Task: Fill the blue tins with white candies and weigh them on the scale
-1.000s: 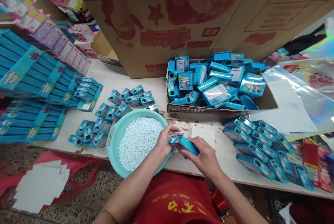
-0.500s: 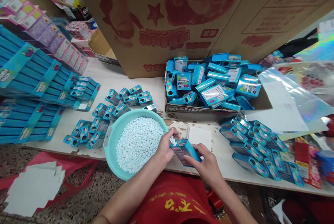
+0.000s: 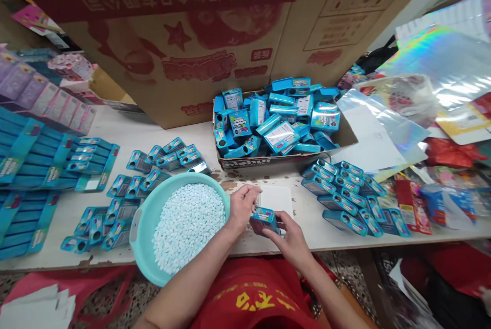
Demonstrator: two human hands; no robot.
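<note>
My right hand (image 3: 290, 239) grips a small blue candy tin (image 3: 264, 215) from its right side, thumb in front and fingers behind. The tin is held tilted just above the table's near edge, its printed face up. My left hand (image 3: 241, 209) is closed at the tin's left end, fingers curled and a white speck showing by the fingertips; the rest of what it holds is hidden. Left of it, a turquoise basin (image 3: 135, 247) holds many small pale candies (image 3: 187, 226). My left forearm crosses over the basin's right side.
A carton (image 3: 245, 163) full of blue tins stands behind my hands, against a large cardboard box (image 3: 215, 27). Groups of upright tins stand at left (image 3: 134, 185) and right (image 3: 345, 198). A white flat lid (image 3: 278, 198) lies behind the held tin. Stacked display boxes (image 3: 34, 150) fill the far left.
The view has turned rightward. The tin has been tilted so its printed face shows more. My left fingers have closed over its left end, where white candies showed in my hand before.
</note>
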